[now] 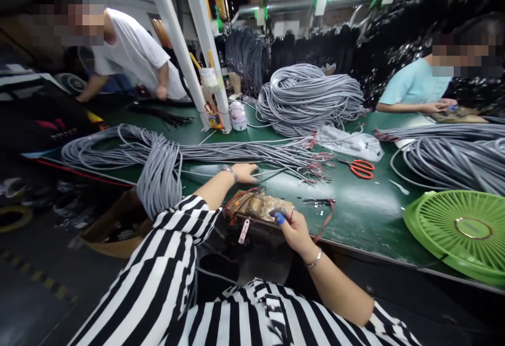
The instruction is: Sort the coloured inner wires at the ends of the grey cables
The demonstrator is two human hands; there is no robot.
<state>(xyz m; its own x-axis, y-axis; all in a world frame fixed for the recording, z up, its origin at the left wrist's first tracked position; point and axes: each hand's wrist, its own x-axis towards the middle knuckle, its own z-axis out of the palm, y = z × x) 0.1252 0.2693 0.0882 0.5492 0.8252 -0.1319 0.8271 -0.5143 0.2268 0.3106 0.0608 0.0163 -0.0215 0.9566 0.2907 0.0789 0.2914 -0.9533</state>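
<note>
My left hand (243, 173) is on the green tabletop, its fingers closed around a single grey cable (272, 172) beside the long cable bundle. Part of that cable is hidden under the hand. Closer to me, my right hand (295, 229) is pinched at the table edge, with a blue cover on a finger; what sits between the fingertips is too small to make out. It is right by a tape-covered board (262, 205) with red and black wires at its left end. A small pale tag (244, 231) hangs below that board.
A grey cable bundle (236, 151) with stripped red ends lies across the table (355, 209). Behind are a large cable coil (307, 96), a plastic bag (349, 142) and orange-handled scissors (361, 169). A green fan (461, 230) stands right. Two people work opposite.
</note>
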